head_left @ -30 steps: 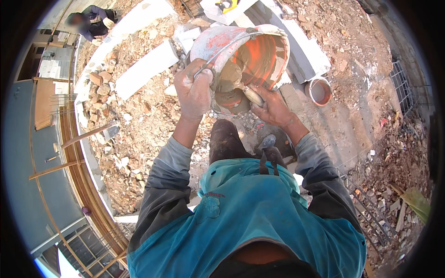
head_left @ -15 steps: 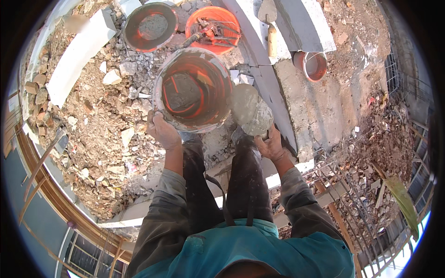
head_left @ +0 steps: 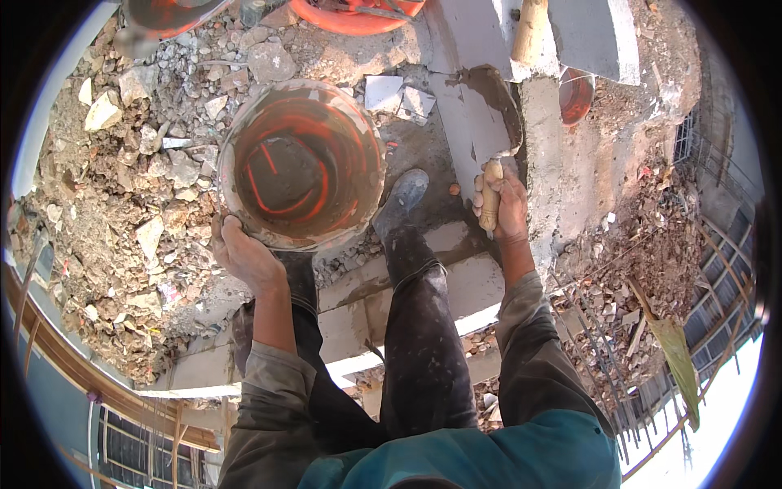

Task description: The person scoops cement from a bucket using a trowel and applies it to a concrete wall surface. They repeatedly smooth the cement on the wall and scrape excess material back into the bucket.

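My left hand point(head_left: 244, 254) is closed on the near rim of a mortar-smeared orange bucket point(head_left: 358, 130), which holds wet grey mortar point(head_left: 285, 175). A trowel's wooden handle point(head_left: 489, 196) is wrapped in the fingers of my right hand point(head_left: 511, 208). Its blade points away from me over the pale block course point(head_left: 456, 114), where a patch of grey mortar point(head_left: 495, 94) lies; blade and mortar are hard to tell apart. Farther along the wall shows the wooden handle point(head_left: 531, 33) of another tool, its far part cut off by the view.
Two orange containers, a basin point(head_left: 167, 20) and a tub point(head_left: 358, 18), stand at the far side. A small orange bucket point(head_left: 575, 96) sits right of the wall. Rubble point(head_left: 147, 236) covers the left ground. White tile pieces point(head_left: 399, 96) lie beyond my boot point(head_left: 405, 196). Thin rods point(head_left: 586, 342) stick up at right.
My right hand has moved right with the trowel, from beside the bucket to the block course. The bucket now sits lower left in view, with my left hand still on its rim.
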Available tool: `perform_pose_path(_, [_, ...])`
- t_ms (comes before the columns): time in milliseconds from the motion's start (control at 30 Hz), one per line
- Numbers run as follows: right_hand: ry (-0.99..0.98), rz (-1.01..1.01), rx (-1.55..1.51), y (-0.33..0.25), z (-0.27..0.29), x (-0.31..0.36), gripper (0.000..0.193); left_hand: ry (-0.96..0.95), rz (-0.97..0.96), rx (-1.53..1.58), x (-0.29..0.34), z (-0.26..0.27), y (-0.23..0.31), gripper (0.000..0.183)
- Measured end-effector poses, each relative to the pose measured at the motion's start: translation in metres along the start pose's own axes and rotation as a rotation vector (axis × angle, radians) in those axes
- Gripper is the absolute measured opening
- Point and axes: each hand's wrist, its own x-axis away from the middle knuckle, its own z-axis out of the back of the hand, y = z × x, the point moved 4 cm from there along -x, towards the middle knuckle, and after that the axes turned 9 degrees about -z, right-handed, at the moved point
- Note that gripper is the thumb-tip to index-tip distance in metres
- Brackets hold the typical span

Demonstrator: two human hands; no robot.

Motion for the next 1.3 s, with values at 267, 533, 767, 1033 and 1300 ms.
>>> perform_pose_path(267, [0.121, 0.011, 0.264, 0.021, -0.001, -0.010, 0.009, -0.001, 0.008, 0.051, 0.010, -0.012, 0.001, 0.012])
perform_pose_path(533, [0.120, 0.073, 0.292, 0.022, 0.001, 0.012, 0.014, 0.050, 0.048, 0.066, 0.010, -0.006, 0.003, 0.014])
perform_pose_path(767, [0.274, 0.195, 0.567, 0.041, -0.004, -0.100, 0.020, -0.033, 0.051, 0.058, 0.007, 0.000, -0.017, 0.017])
perform_pose_path(1033, [0.276, 0.253, 0.345, 0.023, -0.007, -0.033, 0.018, -0.034, 0.045, 0.061, 0.008, 0.002, -0.016, 0.015])
perform_pose_path(1300, [0.139, 0.104, 0.365, 0.001, 0.016, 0.005, 0.010, -0.032, 0.071, 0.057, 0.011, -0.010, -0.004, 0.016])
